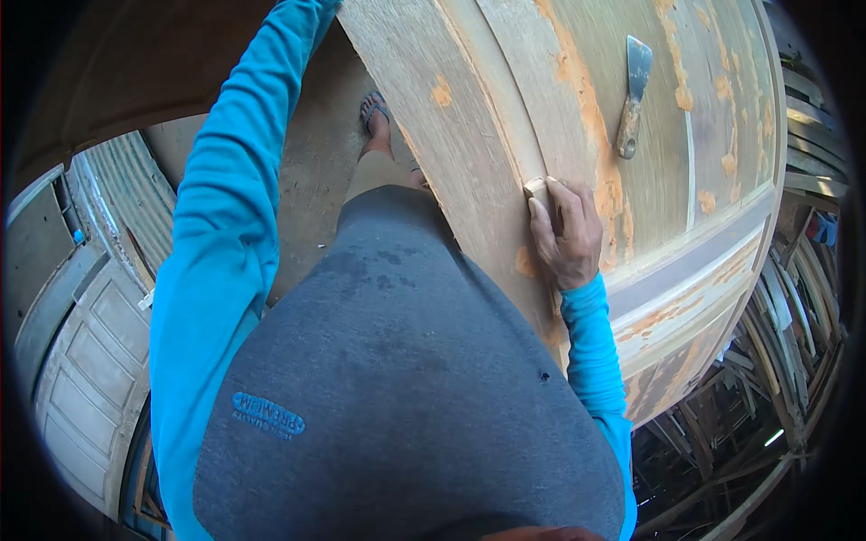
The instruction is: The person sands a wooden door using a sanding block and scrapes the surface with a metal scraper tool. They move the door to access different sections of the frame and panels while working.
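My right hand (570, 236) is closed around a small pale block (536, 188), its fingers bent over the top. The block rests along a raised moulding on a large wooden door panel (483, 108). Orange-brown filler (566, 54) is smeared in streaks and patches over the wood. A putty knife (634, 95) with a worn handle lies flat on the panel, beyond my right hand and apart from it. My left arm (236, 171), in a blue sleeve, reaches forward past the panel's left edge; its hand is cut off by the top of the picture.
Loose timber strips (803, 298) are piled beyond the panel on the right. At the left stand a whitish panelled door (95, 388) and a corrugated sheet (135, 194). My sandalled foot (375, 110) is on the dirt floor (311, 189), beside the panel's left edge.
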Tool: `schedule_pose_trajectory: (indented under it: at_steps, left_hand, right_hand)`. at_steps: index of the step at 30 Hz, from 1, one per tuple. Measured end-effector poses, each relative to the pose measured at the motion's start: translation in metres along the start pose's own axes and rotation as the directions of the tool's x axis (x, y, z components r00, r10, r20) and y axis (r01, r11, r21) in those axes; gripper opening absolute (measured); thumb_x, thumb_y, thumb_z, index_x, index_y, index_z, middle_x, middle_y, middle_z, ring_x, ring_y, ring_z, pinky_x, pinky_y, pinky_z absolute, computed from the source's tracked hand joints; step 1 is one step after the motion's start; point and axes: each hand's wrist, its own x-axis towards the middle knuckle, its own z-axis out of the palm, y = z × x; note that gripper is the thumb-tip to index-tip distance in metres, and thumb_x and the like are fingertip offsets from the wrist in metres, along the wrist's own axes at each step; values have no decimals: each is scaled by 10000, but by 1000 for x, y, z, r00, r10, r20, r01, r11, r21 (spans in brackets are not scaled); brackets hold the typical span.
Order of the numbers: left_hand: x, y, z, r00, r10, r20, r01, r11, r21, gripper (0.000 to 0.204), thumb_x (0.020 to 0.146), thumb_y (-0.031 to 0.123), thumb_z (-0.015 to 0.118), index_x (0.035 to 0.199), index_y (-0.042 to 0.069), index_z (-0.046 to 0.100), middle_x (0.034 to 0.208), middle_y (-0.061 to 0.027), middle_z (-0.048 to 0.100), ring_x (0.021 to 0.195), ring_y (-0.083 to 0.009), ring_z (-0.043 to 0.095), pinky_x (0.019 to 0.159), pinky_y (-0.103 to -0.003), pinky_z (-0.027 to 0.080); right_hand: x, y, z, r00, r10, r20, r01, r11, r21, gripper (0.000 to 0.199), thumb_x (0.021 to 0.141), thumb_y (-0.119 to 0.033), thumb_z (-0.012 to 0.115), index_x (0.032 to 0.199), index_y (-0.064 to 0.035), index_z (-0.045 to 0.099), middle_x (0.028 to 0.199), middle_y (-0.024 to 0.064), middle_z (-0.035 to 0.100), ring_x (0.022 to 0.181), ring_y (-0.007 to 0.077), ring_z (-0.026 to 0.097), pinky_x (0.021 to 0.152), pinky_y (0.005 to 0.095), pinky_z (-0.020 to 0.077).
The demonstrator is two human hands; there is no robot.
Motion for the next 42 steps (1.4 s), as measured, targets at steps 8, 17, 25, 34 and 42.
schedule_pose_trajectory:
  at_steps: [8, 17, 25, 34, 42]
  left_hand:
    - [7, -11, -2, 998, -19, 58, 17, 999, 27, 906, 933, 551, 708, 1548, -35, 391, 1562, -285, 454, 1471, -404, 415, 1234, -428, 315]
    - [-6, 11, -8, 993, -76, 91, 83, 994, -73, 936, 933, 579, 693, 1561, -35, 372, 1575, -288, 433, 1480, -411, 396, 1241, -444, 300]
    - [-20, 24, -22, 991, -67, 113, 72, 996, -42, 949, 972, 599, 626, 1596, -35, 295, 1631, -286, 342, 1526, -406, 316, 1266, -444, 237]
    - [-18, 59, -39, 917, -166, 363, 269, 929, -254, 900, 1034, 496, 590, 1618, -48, 174, 1587, -341, 372, 1460, -445, 415, 1218, -444, 333]
    - [-28, 41, -33, 942, -172, 288, 278, 882, -380, 879, 989, 384, 711, 1594, -44, 238, 1457, -282, 528, 1327, -375, 544, 1148, -429, 418]
  right_hand:
    - [9, -8, 12, 997, -31, -74, 26, 997, -70, 326, 866, -108, 788, 1145, 0, 658, 1008, 166, 662, 868, 319, 682, 703, 398, 561]
    - [186, -25, 88, 965, -182, -189, 144, 970, -198, 182, 948, -200, 715, 968, -51, 612, 934, 164, 634, 780, 350, 658, 660, 432, 534]
    - [159, -20, 65, 990, -116, -84, 106, 987, -117, 167, 939, -170, 718, 974, -40, 620, 911, 149, 610, 775, 336, 655, 656, 439, 555]
    - [308, -31, 122, 971, -183, -155, 166, 979, -116, 196, 945, -192, 702, 955, -39, 580, 920, 183, 591, 794, 382, 629, 684, 465, 524]
    - [232, -24, 90, 990, -131, -50, 124, 986, -115, 228, 922, -119, 750, 1079, -10, 627, 981, 187, 631, 881, 356, 666, 739, 443, 559]
